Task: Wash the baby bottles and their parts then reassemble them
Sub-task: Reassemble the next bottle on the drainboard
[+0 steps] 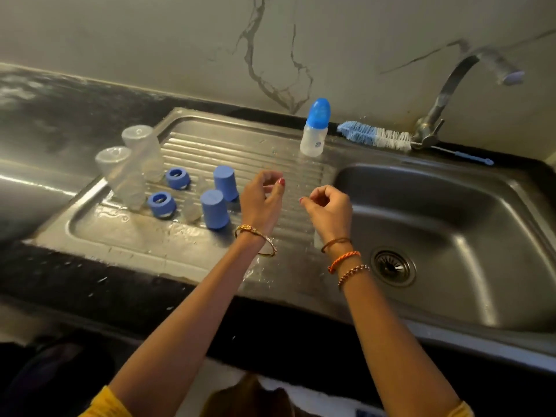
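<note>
Blue caps [222, 196] and rings [170, 191] drain at nine o'clock beside upturned bottles [130, 168], one bottle [314, 130] reassembled at twelve; left hand [261, 200] and right hand [329, 212] hover, fingers loosely curled, seemingly empty.

clear teats [192, 210] between blue parts blurred, tap [469, 85] spout motion-smeared

Head camera looks steeply down, close over the sink [451, 224].
</note>
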A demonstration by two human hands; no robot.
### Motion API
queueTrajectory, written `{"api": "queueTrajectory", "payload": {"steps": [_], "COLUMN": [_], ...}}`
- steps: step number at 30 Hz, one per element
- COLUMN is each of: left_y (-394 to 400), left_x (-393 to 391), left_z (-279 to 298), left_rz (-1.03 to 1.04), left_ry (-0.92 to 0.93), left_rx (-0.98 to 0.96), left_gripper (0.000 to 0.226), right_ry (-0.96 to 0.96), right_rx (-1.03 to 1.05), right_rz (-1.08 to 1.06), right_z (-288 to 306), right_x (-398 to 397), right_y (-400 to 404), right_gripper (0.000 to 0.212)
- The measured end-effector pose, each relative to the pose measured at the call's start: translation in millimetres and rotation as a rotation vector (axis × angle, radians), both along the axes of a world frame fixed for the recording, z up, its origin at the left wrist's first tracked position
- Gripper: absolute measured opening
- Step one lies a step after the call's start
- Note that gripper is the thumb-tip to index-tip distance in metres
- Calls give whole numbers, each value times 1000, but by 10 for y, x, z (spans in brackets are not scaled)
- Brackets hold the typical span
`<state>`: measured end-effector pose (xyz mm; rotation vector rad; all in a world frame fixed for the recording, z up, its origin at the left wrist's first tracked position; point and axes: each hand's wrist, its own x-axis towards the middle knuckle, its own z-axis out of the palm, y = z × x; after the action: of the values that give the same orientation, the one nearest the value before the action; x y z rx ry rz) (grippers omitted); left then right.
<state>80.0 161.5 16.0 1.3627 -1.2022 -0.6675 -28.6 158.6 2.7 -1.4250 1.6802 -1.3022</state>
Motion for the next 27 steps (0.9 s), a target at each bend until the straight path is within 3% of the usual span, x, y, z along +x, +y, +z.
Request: {"api": "queueTrajectory", "payload": {"steps": [5, 10, 14, 16, 21, 24, 27], "left_y": [200, 216, 145, 105, -51, -139, -172], "left_x": [406, 981, 1582, 1978, 2512, 2716, 2808], "left_z": [-19, 177, 178, 142, 74, 103, 105], "left_rz": [152, 344, 523, 557, 398, 278, 175], "left_ry": [69, 340, 548, 561, 617, 592, 617], "left_rx": [-81, -136, -44, 20, 247, 367, 457], "left_gripper": [15, 9, 9, 9, 12, 37, 46], "right_ry": [23, -16, -15, -41, 47, 157, 248], "right_rx": [-25, -98, -91, -28, 80, 97, 111], "right_rz": [96, 193, 264, 290, 311, 225, 118], "right_z": [104, 454, 598, 608, 601, 565, 462], "right_x": [243, 663, 1115, 1487, 2197, 2597, 2883], "right_y": [304, 421, 376, 296, 81, -76, -194], "right_gripper": [6, 17, 26, 30, 43, 50, 56]}}
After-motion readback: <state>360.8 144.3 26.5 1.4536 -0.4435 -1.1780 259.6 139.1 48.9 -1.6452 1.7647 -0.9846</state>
